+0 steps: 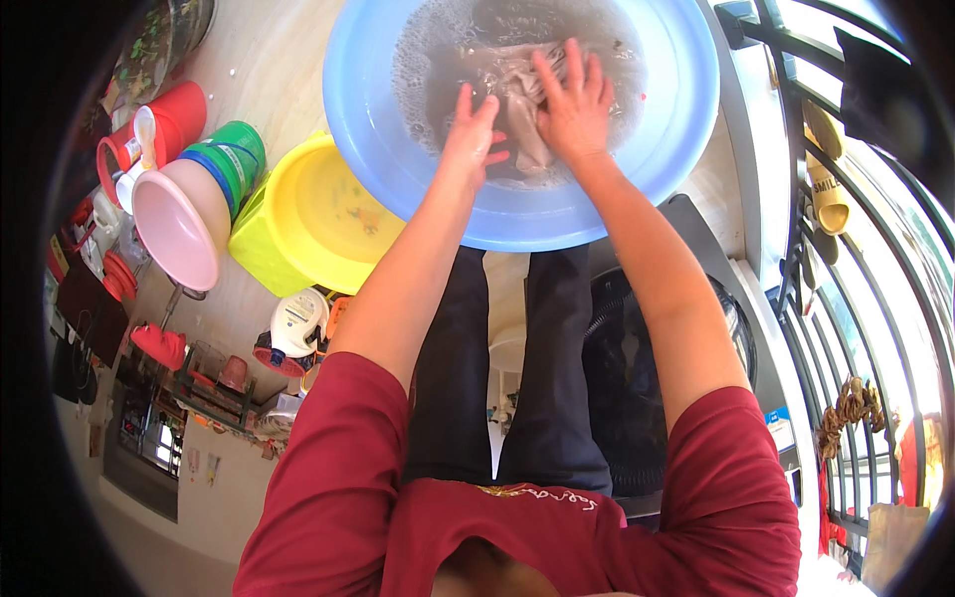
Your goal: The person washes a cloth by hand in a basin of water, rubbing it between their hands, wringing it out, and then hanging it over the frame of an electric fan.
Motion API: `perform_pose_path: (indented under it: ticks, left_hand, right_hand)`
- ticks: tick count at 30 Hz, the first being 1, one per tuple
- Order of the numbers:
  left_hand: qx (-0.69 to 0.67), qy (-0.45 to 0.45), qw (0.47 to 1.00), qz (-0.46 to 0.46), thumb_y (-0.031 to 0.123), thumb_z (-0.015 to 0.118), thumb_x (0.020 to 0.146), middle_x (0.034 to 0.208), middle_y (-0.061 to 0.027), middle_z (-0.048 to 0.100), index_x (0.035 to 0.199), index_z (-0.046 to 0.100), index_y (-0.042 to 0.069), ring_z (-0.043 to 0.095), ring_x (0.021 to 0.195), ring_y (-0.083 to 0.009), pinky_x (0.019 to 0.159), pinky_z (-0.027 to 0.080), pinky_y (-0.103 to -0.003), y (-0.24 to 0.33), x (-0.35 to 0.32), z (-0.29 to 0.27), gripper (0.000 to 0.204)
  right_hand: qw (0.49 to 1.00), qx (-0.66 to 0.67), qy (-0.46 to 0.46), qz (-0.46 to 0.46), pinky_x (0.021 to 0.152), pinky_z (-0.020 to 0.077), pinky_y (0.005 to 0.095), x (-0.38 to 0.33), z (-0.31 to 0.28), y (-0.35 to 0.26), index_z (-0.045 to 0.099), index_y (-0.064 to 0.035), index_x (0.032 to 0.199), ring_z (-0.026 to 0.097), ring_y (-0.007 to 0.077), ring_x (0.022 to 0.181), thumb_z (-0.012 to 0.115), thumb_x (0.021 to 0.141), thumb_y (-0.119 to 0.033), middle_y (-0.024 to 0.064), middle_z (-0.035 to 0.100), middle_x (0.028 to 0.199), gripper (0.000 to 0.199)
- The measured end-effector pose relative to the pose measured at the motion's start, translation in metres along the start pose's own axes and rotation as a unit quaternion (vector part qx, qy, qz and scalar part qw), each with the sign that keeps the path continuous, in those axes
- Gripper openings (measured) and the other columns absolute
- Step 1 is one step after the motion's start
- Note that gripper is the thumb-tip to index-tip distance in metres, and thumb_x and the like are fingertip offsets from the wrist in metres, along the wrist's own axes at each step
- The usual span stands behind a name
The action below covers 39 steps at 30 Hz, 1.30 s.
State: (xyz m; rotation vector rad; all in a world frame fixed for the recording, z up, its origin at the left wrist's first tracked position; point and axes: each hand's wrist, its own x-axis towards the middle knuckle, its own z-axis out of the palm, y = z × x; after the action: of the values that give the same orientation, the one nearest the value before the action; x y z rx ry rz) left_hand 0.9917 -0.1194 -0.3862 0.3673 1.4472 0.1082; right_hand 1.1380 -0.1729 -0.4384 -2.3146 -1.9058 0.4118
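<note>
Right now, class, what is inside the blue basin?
The basin holds murky, sudsy water and a pale cloth. The left hand and right hand press on the cloth, hiding part of it; the basin's bottom cannot be seen.

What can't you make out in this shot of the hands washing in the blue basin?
- Wet cloth, head view: murky, sudsy water and both hands cover most of it, so its kind is unclear.
- Left hand: fingertips are sunk in the water, so its grip is unclear.
- Blue basin: far rim cut off by the top edge.
- Shelf items: too small and bent by the fisheye rim.
</note>
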Motion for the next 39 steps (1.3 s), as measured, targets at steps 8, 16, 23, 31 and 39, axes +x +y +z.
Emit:
perform_pose_path:
  ticks: [8, 16, 23, 31, 39]
  left_hand:
    - [-0.08, 0.064, 0.99, -0.095, 0.061, 0.045, 0.086, 0.152, -0.0115, 0.008, 0.147, 0.01, 0.017, 0.027, 0.129, -0.043, 0.088, 0.037, -0.061, -0.021, 0.005, 0.015, 0.083]
    - [-0.401, -0.311, 0.86, -0.047, 0.049, 0.049, 0.089, 0.119, -0.014, 0.054, 0.128, 0.044, 0.008, 0.054, 0.111, -0.0312, 0.092, 0.046, -0.04, -0.019, 0.006, -0.006, 0.057]
    - [-0.379, -0.126, 0.916, 0.034, 0.019, 0.054, 0.091, 0.09, -0.0083, 0.063, 0.108, 0.055, 0.002, 0.061, 0.09, -0.0182, 0.086, 0.049, -0.037, 0.008, -0.045, 0.017, 0.024]
    - [-0.402, -0.159, 0.901, 0.01, 0.038, 0.048, 0.093, 0.092, -0.007, 0.062, 0.103, 0.057, 0.004, 0.06, 0.086, -0.0202, 0.076, 0.049, -0.035, 0.0, -0.025, -0.002, 0.037]
    - [-0.105, 0.02, 0.98, 0.167, 0.06, 0.041, 0.09, 0.152, -0.0114, 0.007, 0.146, 0.014, 0.011, 0.01, 0.139, -0.0329, 0.108, 0.01, -0.056, 0.037, -0.032, -0.019, 0.079]
  right_hand:
    - [0.976, 0.196, -0.078, 0.054, 0.074, 0.0513, 0.0409, -0.015, -0.005, -0.005, 0.058, -0.0199, 0.1, 0.053, 0.0294, 0.1, 0.067, 0.067, -0.011, 0.0082, 0.049, 0.107, 0.035]
    - [0.873, 0.464, -0.056, 0.137, 0.061, 0.0483, 0.0318, -0.043, -0.119, -0.093, 0.063, -0.0139, 0.087, 0.057, 0.0212, 0.069, 0.071, 0.067, -0.01, 0.0072, 0.051, 0.09, 0.021]
    - [0.883, 0.465, 0.007, 0.061, 0.048, 0.0436, 0.0306, -0.05, -0.146, -0.132, 0.064, -0.0154, 0.089, 0.053, 0.0182, 0.057, 0.073, 0.067, -0.012, 0.0021, 0.048, 0.073, 0.024]
    - [0.917, 0.364, 0.099, 0.129, 0.051, 0.048, 0.0361, -0.001, -0.05, -0.09, 0.063, -0.0152, 0.075, 0.059, 0.0272, 0.058, 0.069, 0.073, -0.032, 0.0067, 0.06, 0.063, 0.018]
    - [0.964, 0.237, 0.081, 0.088, 0.079, 0.0468, 0.0426, 0.043, -0.01, -0.028, 0.062, -0.0195, 0.093, 0.051, 0.0337, 0.1, 0.058, 0.08, -0.023, 0.0091, 0.053, 0.111, 0.014]
